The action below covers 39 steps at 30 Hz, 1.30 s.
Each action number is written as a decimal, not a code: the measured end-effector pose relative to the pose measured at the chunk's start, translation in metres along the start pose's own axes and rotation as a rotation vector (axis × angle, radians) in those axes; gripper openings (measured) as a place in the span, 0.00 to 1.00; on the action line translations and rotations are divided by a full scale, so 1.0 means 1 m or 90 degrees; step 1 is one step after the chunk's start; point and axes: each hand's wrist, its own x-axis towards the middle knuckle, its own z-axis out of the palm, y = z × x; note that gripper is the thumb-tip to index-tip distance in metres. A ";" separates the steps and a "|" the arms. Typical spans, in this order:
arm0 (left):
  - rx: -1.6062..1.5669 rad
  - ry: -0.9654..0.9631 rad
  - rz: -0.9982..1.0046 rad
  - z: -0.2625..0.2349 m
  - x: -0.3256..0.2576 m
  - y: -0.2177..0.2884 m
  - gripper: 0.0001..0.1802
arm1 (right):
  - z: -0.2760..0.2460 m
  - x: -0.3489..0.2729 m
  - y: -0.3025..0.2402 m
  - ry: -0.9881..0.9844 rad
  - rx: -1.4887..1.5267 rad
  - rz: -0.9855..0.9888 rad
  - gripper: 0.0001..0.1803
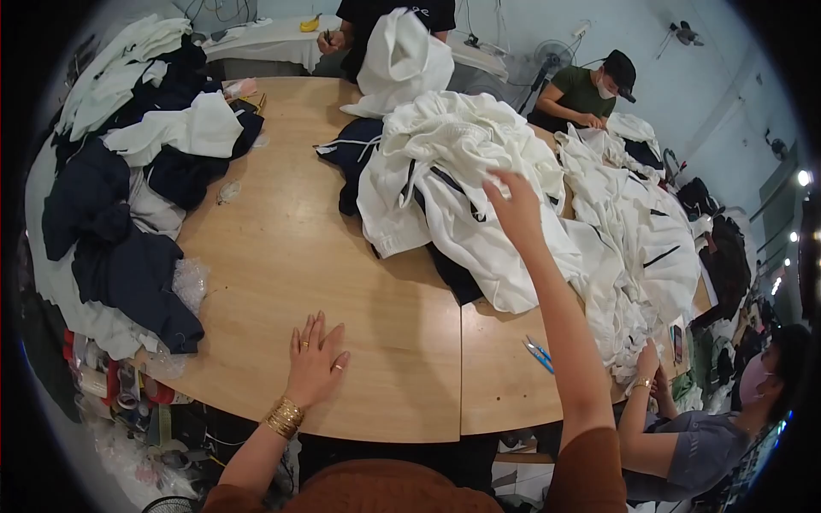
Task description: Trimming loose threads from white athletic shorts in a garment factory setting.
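White garments [466, 235] lie heaped on the table [274, 256], head view. Right hand [516, 205]: over the heap, fingers loosely bent, apparently empty; contact unclear. Left hand [318, 363]: spread flat on the table. Step appears to be reaching; gripping calls for closing the fingers. Black shirt [357, 12]: lettering partly covered.

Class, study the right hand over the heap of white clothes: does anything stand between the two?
Nothing visible stands between the right hand and the heap of white clothes. The blue snips lie on the table, nearer the person's body, out of the way. Whether hand and heap touch is unclear.
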 end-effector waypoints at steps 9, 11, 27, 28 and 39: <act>-0.032 0.014 0.018 -0.007 0.012 0.002 0.28 | 0.000 0.080 -0.037 0.473 -0.306 0.104 0.19; -0.066 0.031 0.011 -0.007 0.009 -0.003 0.27 | 0.005 0.076 -0.091 0.455 0.036 -0.029 0.15; -0.595 0.208 -0.237 -0.029 -0.021 -0.043 0.27 | 0.112 -0.237 -0.063 -0.317 -0.096 -0.086 0.08; -0.506 0.210 -0.222 -0.031 -0.022 -0.041 0.28 | 0.110 -0.239 -0.063 -0.319 -0.089 -0.084 0.08; -0.253 0.233 -0.096 -0.049 -0.034 0.006 0.26 | 0.131 -0.215 -0.002 0.157 -0.080 0.037 0.22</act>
